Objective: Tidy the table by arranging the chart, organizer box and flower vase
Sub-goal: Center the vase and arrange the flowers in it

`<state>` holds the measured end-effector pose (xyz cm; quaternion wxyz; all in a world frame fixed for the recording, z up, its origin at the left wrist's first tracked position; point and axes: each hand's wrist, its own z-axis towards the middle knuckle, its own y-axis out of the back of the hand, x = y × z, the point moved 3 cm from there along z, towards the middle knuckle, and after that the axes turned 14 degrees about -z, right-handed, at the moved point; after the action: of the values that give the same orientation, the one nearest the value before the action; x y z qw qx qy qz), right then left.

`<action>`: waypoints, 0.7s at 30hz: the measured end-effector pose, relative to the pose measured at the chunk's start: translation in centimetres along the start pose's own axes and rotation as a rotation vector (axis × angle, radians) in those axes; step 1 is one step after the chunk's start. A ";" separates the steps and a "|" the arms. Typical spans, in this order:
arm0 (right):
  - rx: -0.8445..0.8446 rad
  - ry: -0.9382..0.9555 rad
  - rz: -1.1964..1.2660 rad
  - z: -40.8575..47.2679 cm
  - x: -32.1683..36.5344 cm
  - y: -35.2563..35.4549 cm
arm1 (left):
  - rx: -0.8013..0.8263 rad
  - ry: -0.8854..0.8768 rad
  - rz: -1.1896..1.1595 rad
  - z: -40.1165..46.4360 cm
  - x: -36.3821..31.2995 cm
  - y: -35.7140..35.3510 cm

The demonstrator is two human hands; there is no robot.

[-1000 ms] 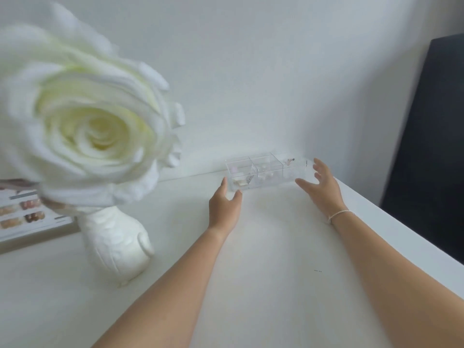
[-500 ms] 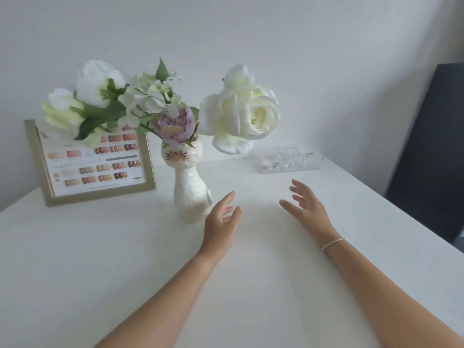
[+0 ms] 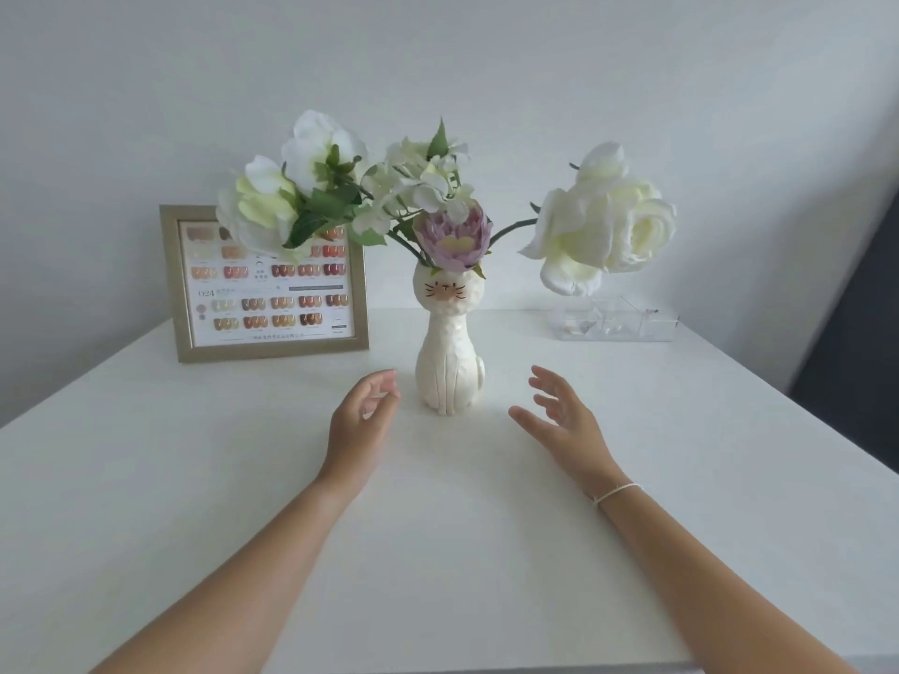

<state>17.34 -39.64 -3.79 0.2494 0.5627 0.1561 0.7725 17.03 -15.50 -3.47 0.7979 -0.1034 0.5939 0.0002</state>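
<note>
Cat-shaped vase (image 3: 448, 355) holding flowers (image 3: 603, 231), clear organizer box (image 3: 614, 323) with small bits inside, hands empty, left hand (image 3: 359, 420) loosely curled, right hand (image 3: 564, 420) spread.

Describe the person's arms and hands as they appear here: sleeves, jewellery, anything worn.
Both forearms are bare, with no sleeves in view. The right hand has a thin white cord bracelet round its wrist. The left hand and its wrist carry nothing visible: no ring, watch or glove. Whether the nails are painted is too small to tell.
</note>
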 end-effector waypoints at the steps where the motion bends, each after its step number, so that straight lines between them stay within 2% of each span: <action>1: 0.004 0.002 0.005 0.2 0.3 -0.6 | 0.009 -0.002 0.001 0.4 0.1 0.1; 10: -0.002 0.007 0.044 3.1 1.9 -4.4 | 0.194 0.074 0.026 3.8 1.0 -1.4; 21: 0.088 0.037 0.126 5.6 1.9 -6.0 | 0.315 0.098 -0.047 6.3 2.0 -2.9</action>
<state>23.46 -33.83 -3.67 0.1723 0.5673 0.1590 0.7894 23.92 -17.49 -3.13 0.7739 0.0096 0.6223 -0.1167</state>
